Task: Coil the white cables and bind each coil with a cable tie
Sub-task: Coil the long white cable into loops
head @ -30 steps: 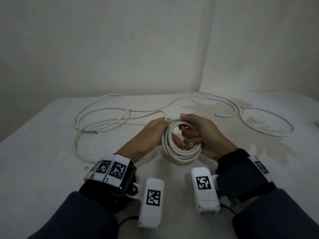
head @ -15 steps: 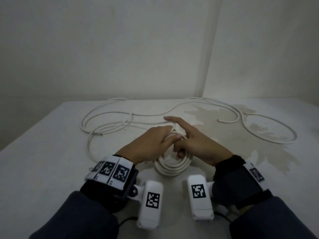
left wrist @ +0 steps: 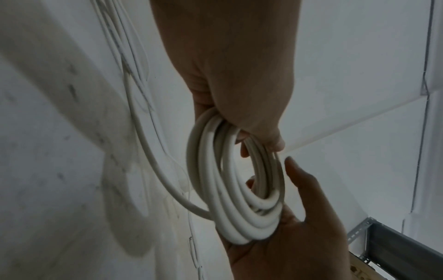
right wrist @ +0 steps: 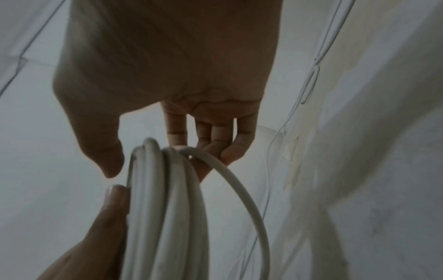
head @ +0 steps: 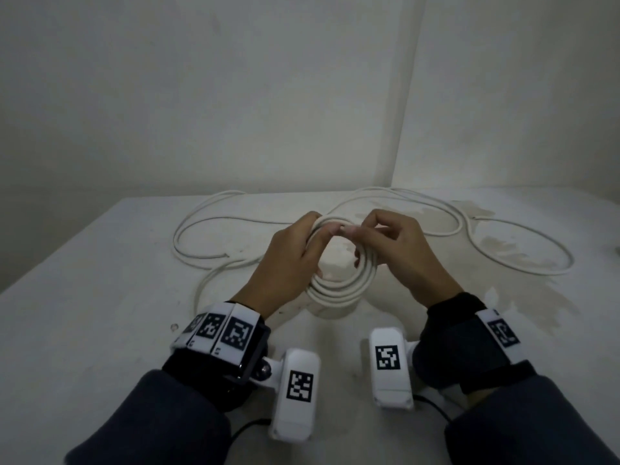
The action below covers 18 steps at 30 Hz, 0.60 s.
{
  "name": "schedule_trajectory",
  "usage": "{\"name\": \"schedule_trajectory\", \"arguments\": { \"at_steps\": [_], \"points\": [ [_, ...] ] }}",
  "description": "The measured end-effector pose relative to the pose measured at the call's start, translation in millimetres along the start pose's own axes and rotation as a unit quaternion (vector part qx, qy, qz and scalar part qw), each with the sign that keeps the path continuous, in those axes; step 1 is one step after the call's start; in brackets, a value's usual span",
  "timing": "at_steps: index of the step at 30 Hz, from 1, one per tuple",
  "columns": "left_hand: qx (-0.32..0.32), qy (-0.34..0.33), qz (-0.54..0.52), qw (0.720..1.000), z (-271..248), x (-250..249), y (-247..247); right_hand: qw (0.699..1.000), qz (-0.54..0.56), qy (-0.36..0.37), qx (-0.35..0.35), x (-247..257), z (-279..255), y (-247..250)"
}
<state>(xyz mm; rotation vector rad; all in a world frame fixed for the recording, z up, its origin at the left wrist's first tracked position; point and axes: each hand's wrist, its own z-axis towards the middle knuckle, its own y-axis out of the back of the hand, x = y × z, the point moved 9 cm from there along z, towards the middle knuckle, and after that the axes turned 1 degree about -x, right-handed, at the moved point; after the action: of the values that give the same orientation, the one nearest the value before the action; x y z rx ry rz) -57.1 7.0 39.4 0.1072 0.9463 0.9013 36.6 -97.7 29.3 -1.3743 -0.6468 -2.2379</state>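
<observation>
Pale desk point(head: 100, 297) carries loose cable point(head: 214, 226) beyond the coil point(head: 339, 290), which left hand point(head: 285, 263) clasps and right hand point(head: 399, 253) pinches at top, likely to stop loops springing apart.

White cable coil point(head: 339, 290); white table point(head: 100, 297); black-and-white checkered wrist markers point(head: 221, 332); dark grey sleeves point(head: 161, 417)

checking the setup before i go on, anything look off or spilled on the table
Yes: a pale brownish stain, like a dried spill, spreads over the table at the right, under the loose white cable. Otherwise the coil looks tidy, held by the left hand and right hand. No cable tie shows.
</observation>
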Motion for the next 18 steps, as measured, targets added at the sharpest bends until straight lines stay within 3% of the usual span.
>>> {"name": "schedule_trajectory", "arguments": {
  "at_steps": [4,7,14,16,18],
  "points": [
    [-0.033,0.009,-0.017,0.999,0.6,9.4,9.8,0.999,0.016,-0.034,0.032,-6.5,-1.7,2.4],
    [-0.025,0.029,-0.009,0.999,-0.7,20.1,14.6,0.999,-0.013,-0.003,0.046,-6.4,-1.9,3.3],
    [0.045,0.031,0.024,0.998,-0.7,21.7,-1.1,0.987,-0.01,0.046,-0.155,-0.4,0.4,37.1],
    [0.042,0.036,0.02,0.998,-1.4,23.3,-0.3,0.987,-0.003,0.027,-0.16,-4.7,-0.4,39.0],
    [0.011,0.049,0.01,0.999,-2.3,27.7,6.1,0.992,0.027,-0.026,-0.121,-11.8,-0.8,32.7]
  ]
}}
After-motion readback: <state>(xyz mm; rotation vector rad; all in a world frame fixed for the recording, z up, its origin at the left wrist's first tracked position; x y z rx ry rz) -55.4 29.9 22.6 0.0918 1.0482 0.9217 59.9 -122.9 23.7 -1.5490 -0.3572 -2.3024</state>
